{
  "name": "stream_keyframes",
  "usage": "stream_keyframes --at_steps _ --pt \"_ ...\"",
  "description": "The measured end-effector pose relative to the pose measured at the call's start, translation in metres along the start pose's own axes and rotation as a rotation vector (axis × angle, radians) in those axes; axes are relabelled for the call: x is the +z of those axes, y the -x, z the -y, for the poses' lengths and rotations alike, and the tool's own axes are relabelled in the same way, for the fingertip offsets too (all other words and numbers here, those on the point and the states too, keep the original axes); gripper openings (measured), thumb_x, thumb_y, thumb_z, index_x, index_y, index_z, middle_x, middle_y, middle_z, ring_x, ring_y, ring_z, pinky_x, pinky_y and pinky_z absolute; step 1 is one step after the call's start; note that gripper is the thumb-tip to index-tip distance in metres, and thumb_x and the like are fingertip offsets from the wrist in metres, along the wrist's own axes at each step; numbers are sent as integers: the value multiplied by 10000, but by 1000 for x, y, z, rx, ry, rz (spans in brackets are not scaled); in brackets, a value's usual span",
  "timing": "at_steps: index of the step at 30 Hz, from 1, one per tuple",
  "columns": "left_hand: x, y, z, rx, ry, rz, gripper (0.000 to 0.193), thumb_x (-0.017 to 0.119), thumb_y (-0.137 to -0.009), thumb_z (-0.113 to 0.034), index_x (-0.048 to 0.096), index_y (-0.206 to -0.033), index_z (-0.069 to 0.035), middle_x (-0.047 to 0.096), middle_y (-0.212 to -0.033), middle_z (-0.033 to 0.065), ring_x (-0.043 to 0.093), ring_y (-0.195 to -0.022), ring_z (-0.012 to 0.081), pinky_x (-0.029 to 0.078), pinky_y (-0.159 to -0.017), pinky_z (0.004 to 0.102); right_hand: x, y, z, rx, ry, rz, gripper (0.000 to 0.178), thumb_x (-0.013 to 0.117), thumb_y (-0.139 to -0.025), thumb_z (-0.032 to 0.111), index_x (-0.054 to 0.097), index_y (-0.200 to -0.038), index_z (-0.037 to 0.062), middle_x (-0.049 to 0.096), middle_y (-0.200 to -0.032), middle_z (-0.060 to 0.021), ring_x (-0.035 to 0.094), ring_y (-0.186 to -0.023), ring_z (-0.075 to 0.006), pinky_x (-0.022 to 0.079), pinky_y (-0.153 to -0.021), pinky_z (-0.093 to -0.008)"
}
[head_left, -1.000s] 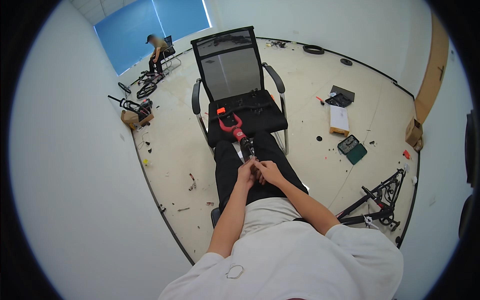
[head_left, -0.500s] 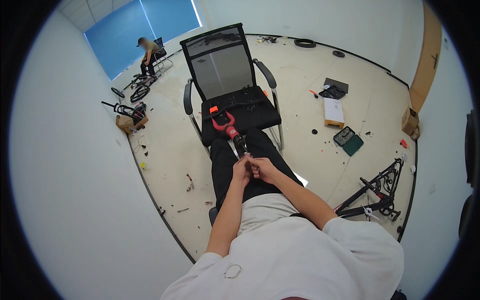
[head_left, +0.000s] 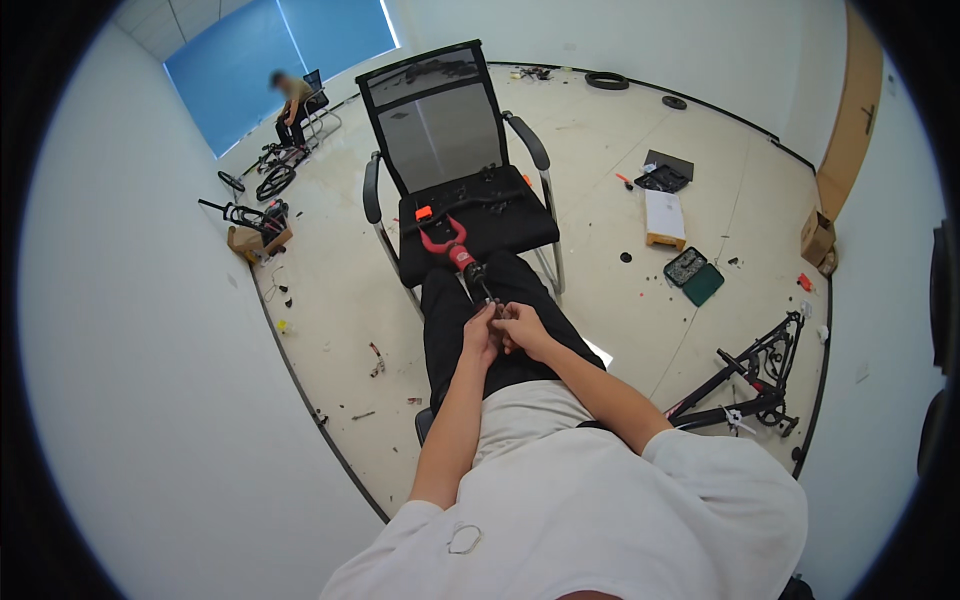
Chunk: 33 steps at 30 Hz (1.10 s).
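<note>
A red and black fork-shaped bicycle part (head_left: 460, 255) lies lengthwise before me, its two red prongs over the chair seat and its dark near end between my thighs. My left hand (head_left: 481, 337) is closed around that near end, thumb pointing away from me. Against it my right hand (head_left: 523, 328) is closed too, fingers curled inward. A small thin metallic piece (head_left: 490, 297) shows just beyond the fingertips. What the right fingers pinch is hidden.
A black mesh chair (head_left: 480, 225) faces me, with an orange block (head_left: 423, 213) and dark bars on its seat. Right lie a bicycle frame (head_left: 750, 385), green parts case (head_left: 704, 284) and white box (head_left: 664, 216). Far left, a person (head_left: 293, 108) sits by bicycle parts.
The fork-shaped part has shifted slightly, and my right hand has turned a little beside the left. Both hands stay together at the near end. The whole view has tilted slightly.
</note>
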<state>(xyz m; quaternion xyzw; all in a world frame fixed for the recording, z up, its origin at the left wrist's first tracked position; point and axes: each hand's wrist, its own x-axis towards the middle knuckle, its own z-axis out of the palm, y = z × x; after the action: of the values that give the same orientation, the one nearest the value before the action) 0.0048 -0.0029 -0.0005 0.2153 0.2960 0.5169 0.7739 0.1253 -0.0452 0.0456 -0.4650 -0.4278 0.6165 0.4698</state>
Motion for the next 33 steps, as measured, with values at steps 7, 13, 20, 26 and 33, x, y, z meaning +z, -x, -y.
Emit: stream_keyframes --at_steps 7,13,20,26,33 --pt "-4 -4 -3 -94 -39 -3 150 616 -878 -174 623 -948 -42 635 -850 69 623 -750 193 520 -624 311 -2 0 -5 -37 -17 -66 240 656 -816 178 467 -852 34 565 -702 -99 572 -509 -185 478 -412 -325" --pt "-2 -3 1 -15 -75 -76 180 634 -871 -215 619 -931 -46 616 -836 47 582 -766 158 480 -686 280 -10 12 0 -737 887 -217 309 673 -765 236 537 -906 -3 595 -817 -178 606 -745 -324 504 -680 -389" --pt "-6 -9 3 -15 -45 -84 129 691 -817 -134 637 -903 -54 626 -808 41 603 -719 163 488 -651 280 -10 3 -4 -805 1122 -125 255 660 -766 221 571 -880 11 601 -814 -167 616 -733 -340 512 -651 -409" --pt "0 -1 -4 -66 -1 -65 118 677 -827 -146 627 -899 -67 627 -820 23 608 -737 149 482 -652 265 -5 -4 -14 -842 1228 -164 230 612 -818 218 579 -876 -2 598 -773 -173 618 -694 -332 517 -605 -394" --pt "-1 -1 -1 -77 5 -39 143 632 -867 -253 599 -852 -115 602 -749 -8 565 -625 112 420 -527 228 0 -3 -11 -906 952 -219 261 644 -804 213 568 -838 -34 617 -740 -172 626 -615 -304 519 -565 -369"
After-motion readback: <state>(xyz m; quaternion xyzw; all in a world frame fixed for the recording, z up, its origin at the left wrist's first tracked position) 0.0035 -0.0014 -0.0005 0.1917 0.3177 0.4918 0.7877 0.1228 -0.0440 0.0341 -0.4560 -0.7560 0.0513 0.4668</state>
